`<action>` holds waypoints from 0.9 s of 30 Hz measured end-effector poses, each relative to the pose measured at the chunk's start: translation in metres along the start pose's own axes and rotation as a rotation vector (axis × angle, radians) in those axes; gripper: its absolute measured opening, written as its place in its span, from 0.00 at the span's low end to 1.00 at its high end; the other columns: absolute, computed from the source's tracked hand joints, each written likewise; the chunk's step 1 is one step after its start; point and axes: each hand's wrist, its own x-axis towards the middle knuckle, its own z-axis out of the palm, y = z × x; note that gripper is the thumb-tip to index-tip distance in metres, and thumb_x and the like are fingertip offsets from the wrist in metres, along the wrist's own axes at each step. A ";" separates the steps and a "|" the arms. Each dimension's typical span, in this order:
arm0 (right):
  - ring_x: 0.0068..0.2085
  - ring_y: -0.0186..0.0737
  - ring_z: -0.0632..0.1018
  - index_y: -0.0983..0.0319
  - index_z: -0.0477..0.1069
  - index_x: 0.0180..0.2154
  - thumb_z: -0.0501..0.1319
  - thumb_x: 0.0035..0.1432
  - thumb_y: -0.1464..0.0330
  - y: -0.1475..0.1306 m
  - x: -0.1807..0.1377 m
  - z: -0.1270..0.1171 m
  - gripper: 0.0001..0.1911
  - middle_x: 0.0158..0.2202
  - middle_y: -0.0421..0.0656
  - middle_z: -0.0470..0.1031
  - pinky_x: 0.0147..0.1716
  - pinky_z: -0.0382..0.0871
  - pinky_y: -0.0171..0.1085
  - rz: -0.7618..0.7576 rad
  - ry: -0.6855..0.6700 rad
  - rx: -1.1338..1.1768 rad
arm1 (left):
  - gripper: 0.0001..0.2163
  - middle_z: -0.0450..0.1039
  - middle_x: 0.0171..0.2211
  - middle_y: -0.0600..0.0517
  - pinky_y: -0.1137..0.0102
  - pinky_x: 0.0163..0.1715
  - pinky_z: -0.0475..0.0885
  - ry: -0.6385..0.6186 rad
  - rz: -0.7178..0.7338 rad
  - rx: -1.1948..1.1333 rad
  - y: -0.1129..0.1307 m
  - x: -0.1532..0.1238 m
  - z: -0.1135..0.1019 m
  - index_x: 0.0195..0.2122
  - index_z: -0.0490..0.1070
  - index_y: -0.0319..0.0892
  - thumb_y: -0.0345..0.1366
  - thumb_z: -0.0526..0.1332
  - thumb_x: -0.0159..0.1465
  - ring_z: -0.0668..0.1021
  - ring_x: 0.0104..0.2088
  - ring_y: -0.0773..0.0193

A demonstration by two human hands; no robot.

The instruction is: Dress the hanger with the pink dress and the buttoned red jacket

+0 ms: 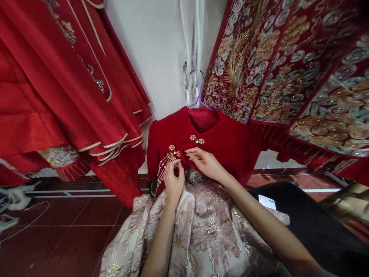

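A red velvet jacket (230,140) hangs in front of me on a purple hanger (202,86), its neckline facing me. Gold flower-shaped fastenings with pearls (197,139) sit on its chest. My left hand (174,179) is at the lower front edge, thumb and fingertips curled together in a pinch; what lies between them is too small to make out. Just beside those fingers, a beaded tassel ornament (163,173) hangs from the jacket's front. My right hand (204,162) rests against the velvet, its fingers stretched out toward the left. A floral brocade garment (211,231) with gold threads spreads below both forearms.
Red garments with cream piping (95,96) hang at the left. Heavily embroidered red garments (273,69) hang at the right. A white metal rack (194,42) stands against the wall. On a black seat (311,223) lies a lit phone (266,201). White shoes (19,198) are on the tiled floor.
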 end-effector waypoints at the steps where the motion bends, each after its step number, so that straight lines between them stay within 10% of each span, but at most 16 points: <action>1: 0.46 0.40 0.79 0.58 0.71 0.46 0.54 0.62 0.70 0.001 -0.006 -0.006 0.12 0.45 0.44 0.78 0.44 0.75 0.42 0.007 -0.015 -0.033 | 0.09 0.73 0.39 0.48 0.66 0.43 0.70 -0.036 -0.003 0.020 0.000 -0.004 0.000 0.44 0.70 0.42 0.32 0.54 0.64 0.76 0.39 0.62; 8: 0.44 0.47 0.79 0.56 0.72 0.45 0.55 0.60 0.70 0.022 -0.038 -0.025 0.13 0.43 0.44 0.79 0.45 0.73 0.46 0.069 -0.023 -0.315 | 0.23 0.65 0.51 0.42 0.53 0.55 0.61 0.081 -0.048 0.227 -0.014 -0.013 -0.003 0.57 0.63 0.44 0.31 0.59 0.59 0.67 0.54 0.50; 16: 0.46 0.42 0.77 0.61 0.72 0.47 0.51 0.63 0.61 0.027 -0.040 -0.018 0.17 0.45 0.48 0.77 0.47 0.71 0.44 0.224 -0.173 0.079 | 0.15 0.69 0.38 0.49 0.66 0.35 0.73 0.063 -0.250 0.003 -0.029 -0.022 -0.007 0.42 0.63 0.41 0.33 0.63 0.54 0.74 0.33 0.64; 27: 0.36 0.38 0.77 0.65 0.73 0.39 0.64 0.53 0.57 0.025 -0.035 -0.007 0.18 0.34 0.46 0.78 0.40 0.70 0.39 0.289 -0.450 0.168 | 0.11 0.76 0.35 0.48 0.69 0.38 0.74 0.010 -0.377 -0.292 -0.031 -0.022 -0.012 0.40 0.72 0.39 0.33 0.62 0.55 0.79 0.34 0.65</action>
